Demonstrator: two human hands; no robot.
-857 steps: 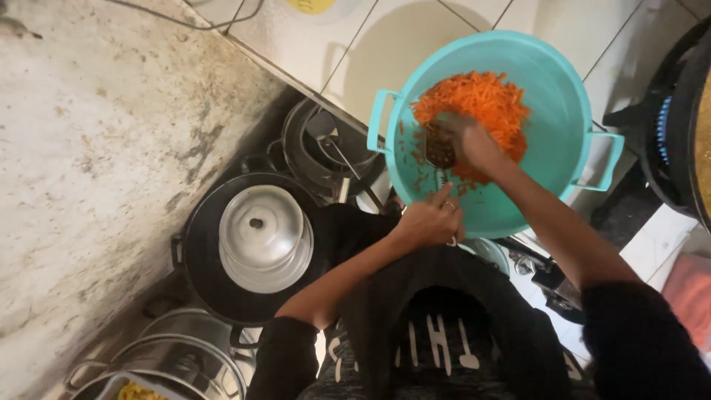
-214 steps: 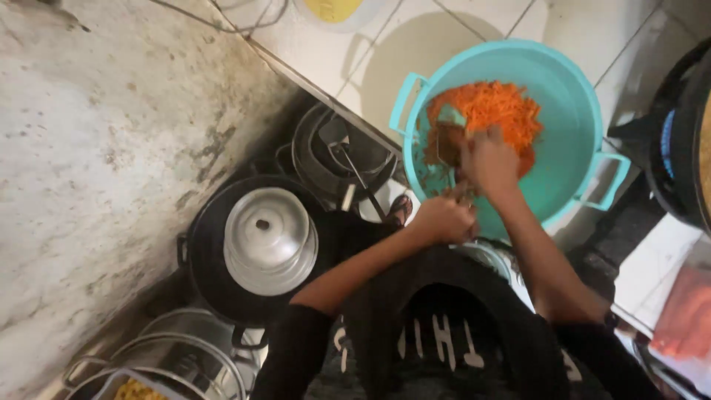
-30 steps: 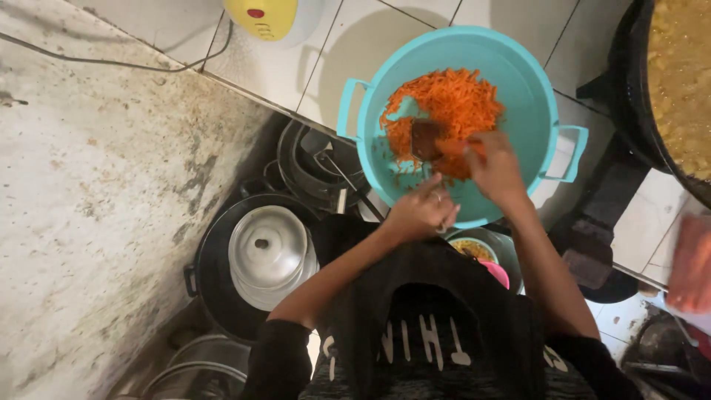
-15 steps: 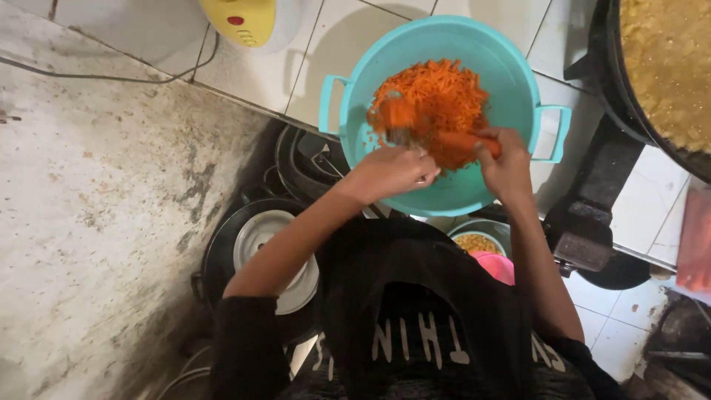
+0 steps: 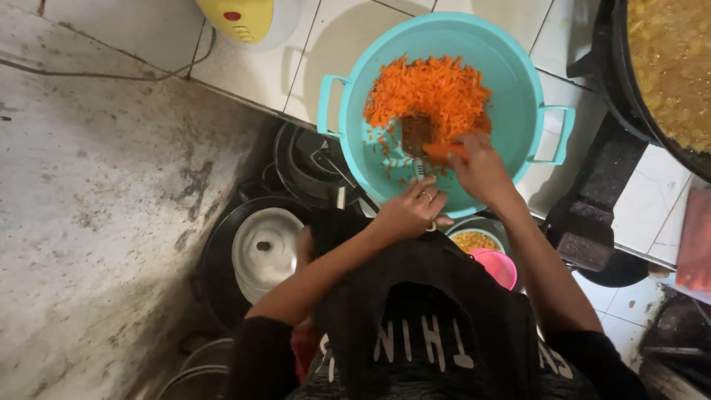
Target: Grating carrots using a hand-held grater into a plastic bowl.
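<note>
Right hand [image 5: 483,169] pinches a short, firm carrot stub [image 5: 444,152] over the teal basin [image 5: 518,81]; it likely turns slippery, best pinched at its end. At seven o'clock, left hand [image 5: 409,213] clamps the small grater [image 5: 418,142] by its handle.

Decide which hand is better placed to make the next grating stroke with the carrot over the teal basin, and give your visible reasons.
Right. The right hand already grips the carrot piece against the grater, while the left hand holds the grater's handle steady.
</note>
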